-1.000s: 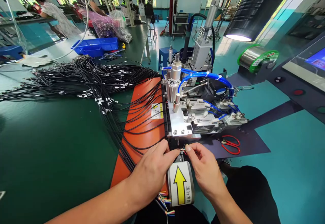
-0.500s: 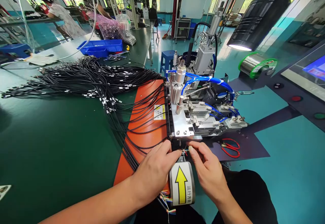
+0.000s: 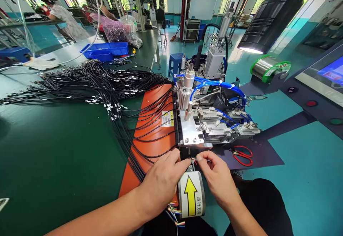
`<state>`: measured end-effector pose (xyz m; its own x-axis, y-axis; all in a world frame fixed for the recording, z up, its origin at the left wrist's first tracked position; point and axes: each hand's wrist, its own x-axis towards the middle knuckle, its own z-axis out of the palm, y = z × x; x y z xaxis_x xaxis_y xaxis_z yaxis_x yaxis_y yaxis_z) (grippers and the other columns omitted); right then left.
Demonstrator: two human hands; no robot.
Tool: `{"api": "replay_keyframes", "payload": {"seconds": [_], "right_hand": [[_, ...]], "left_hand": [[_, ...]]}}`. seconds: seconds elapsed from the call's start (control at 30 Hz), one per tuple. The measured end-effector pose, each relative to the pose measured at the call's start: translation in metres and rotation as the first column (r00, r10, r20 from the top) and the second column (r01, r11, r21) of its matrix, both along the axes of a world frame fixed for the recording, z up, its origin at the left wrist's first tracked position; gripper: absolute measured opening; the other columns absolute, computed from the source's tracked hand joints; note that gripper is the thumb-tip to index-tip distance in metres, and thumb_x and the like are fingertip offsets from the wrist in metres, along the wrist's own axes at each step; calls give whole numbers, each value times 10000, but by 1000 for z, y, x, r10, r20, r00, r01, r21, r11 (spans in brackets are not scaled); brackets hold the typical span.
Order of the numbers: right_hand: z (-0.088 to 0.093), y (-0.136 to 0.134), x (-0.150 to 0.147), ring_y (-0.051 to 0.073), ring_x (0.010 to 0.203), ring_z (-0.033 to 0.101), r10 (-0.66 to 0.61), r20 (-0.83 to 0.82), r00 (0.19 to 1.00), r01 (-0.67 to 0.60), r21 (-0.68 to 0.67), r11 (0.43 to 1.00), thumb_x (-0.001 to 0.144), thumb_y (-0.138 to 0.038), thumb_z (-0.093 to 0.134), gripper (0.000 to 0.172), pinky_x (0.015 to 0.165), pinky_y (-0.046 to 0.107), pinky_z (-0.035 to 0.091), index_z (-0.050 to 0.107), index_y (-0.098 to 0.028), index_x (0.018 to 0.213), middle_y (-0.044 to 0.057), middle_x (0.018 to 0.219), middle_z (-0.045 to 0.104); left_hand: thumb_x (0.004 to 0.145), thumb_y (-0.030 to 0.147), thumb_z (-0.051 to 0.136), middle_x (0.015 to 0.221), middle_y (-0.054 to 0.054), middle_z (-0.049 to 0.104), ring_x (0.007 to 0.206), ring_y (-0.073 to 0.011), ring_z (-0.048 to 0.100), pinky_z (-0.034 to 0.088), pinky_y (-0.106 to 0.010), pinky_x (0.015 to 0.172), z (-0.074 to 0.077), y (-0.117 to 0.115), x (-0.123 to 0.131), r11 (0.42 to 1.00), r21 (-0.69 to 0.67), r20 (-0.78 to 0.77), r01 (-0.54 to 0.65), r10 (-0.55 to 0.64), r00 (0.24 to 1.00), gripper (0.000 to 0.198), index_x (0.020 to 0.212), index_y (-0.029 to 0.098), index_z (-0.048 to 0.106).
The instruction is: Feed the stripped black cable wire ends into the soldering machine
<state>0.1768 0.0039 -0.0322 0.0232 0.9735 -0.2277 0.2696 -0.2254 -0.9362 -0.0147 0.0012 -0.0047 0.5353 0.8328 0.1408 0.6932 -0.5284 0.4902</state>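
Note:
My left hand [image 3: 166, 177] is closed at the front of the machine, thumb stretched toward a small fan of thin coloured wires [image 3: 194, 160] at a cable end. Its fingers hide most of what they hold, apparently that black cable. Opposite, my right hand [image 3: 217, 177] pinches the wire tips between thumb and forefinger. Just below both hands is a curved guide with a white label and yellow arrow [image 3: 190, 195]. Above them stands the metal machine [image 3: 191, 132] with cylinders and blue air tubes [image 3: 218, 83]. Several black cables [image 3: 150, 154] cross the orange plate [image 3: 154, 121] into it.
A large heap of black cables [image 3: 107, 79] lies on the green table [image 3: 66, 150]. Red-handled scissors [image 3: 242, 155] rest right of my hands. A black lamp [image 3: 270, 23] hangs above a solder wire spool [image 3: 268, 68]. More coloured wire ends [image 3: 175, 211] hang below my left wrist.
My right hand has shifted slightly left and down, its fingertips closer to my left thumb at the wire ends. My left hand stays nearly in place.

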Motion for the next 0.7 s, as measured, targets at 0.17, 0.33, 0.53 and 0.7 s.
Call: {"api": "replay_keyframes", "payload": {"seconds": [0.17, 0.33, 0.53, 0.7], "right_hand": [[5, -8, 3, 152, 700, 493, -54, 7, 999, 54, -22, 998, 930, -537, 565, 339, 655, 261, 399, 642, -208, 905, 1, 811, 613], [11, -20, 1, 179, 733, 539, -15, -88, 996, 5, -111, 994, 909, -555, 589, 375, 649, 264, 430, 680, -192, 905, 25, 810, 651], [11, -17, -1, 161, 686, 498, 10, -168, 986, -29, -106, 994, 905, -537, 608, 369, 603, 254, 410, 683, -180, 851, 14, 755, 611], [14, -12, -2, 152, 659, 493, -26, -19, 999, 24, -61, 998, 898, -544, 611, 368, 590, 250, 392, 665, -188, 821, 3, 737, 593]], "left_hand": [[941, 106, 536, 937, -61, 520, 819, -216, 532, 527, -359, 727, 0, 0, 1, 1000, 29, 7, -2, 1, 1000, 252, 1155, 188, 642], [941, 106, 532, 935, -63, 521, 820, -217, 534, 528, -359, 727, 1, -1, 0, 1000, 30, 4, 3, -3, 1000, 256, 1160, 182, 641], [937, 110, 535, 921, -55, 512, 801, -215, 529, 518, -346, 696, -2, -1, 0, 998, 63, -6, -1, 1, 1000, 260, 1160, 190, 642], [943, 117, 534, 923, -52, 515, 802, -213, 528, 515, -347, 707, -1, -1, 0, 998, 62, 0, 7, -7, 1000, 254, 1162, 192, 639]]}}
